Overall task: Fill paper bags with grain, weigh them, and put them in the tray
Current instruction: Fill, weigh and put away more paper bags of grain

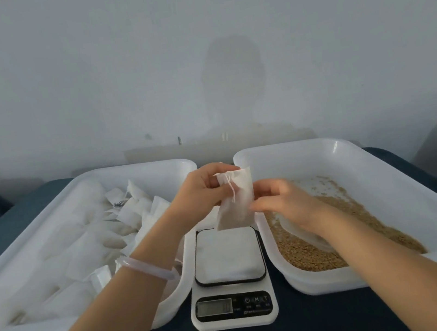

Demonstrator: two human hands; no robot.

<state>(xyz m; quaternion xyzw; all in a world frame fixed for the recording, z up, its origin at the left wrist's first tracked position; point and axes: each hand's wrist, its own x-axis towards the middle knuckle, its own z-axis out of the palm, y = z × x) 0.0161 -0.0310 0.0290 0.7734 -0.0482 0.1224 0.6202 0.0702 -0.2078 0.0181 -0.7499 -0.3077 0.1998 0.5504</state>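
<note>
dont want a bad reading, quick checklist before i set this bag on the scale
1. Grip on the paper bag: left hand grips its top, right hand pinches its side. ok
2. The scale platform is bare. ok
3. The bag hangs above the platform. ok
4. Zero on the display: digits unreadable. cannot tell
5. Bag closed: the drawstring hangs loose down the front. cannot tell

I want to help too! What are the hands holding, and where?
A bag: the left hand pinches its top corner, by the string; the right hand pinches its right edge.
</note>
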